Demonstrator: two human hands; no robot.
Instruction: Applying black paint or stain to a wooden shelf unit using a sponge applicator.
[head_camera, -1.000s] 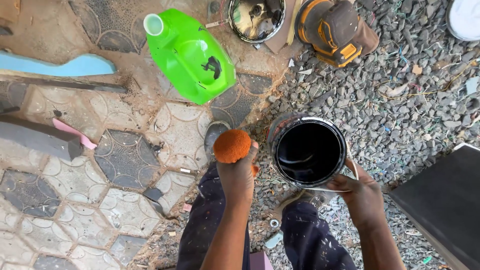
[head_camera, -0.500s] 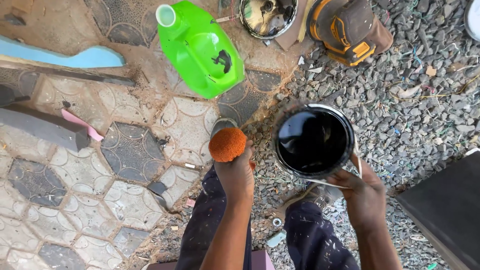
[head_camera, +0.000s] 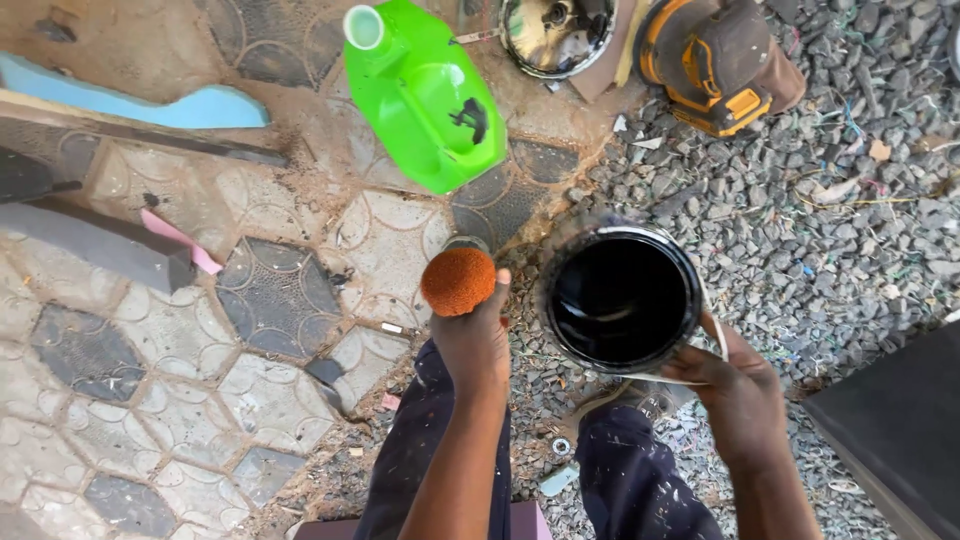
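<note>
Left hand (head_camera: 472, 345): closed around an orange sponge ball (head_camera: 458, 281), which sits at the fingertips and stands clear above the knuckles. The hand is raised over the edge where the paving meets the gravel.

Right hand (head_camera: 738, 390): gripping the near side of an open round tin (head_camera: 622, 298), fingers curled at its rim and wall. The tin is held roughly level, mouth up, and its inside shows black and glossy. A thin wire handle loops down past the right side of the tin toward the hand.

Relation: the sponge ball is just beside the tin, to its left, the two apart with a narrow gap between them. Nothing lies between them.

Below the hands: the person's legs in dark trousers (head_camera: 420, 470) flecked with pale spots, standing partly on the gravel (head_camera: 850, 230).

Further out, beyond the hands: a bright green plastic jug (head_camera: 425, 95) lies on its side on the patterned paving (head_camera: 150, 380), its cap end pointing away. To its right sits a round shiny metal container (head_camera: 555, 35), and beside that a yellow and black power sander (head_camera: 715, 60) on the gravel. On the left lie a pale blue curved panel (head_camera: 130, 100), a grey strip (head_camera: 90, 245) and a small pink piece (head_camera: 180, 240). A dark flat panel (head_camera: 900, 430) occupies the lower right corner.
</note>
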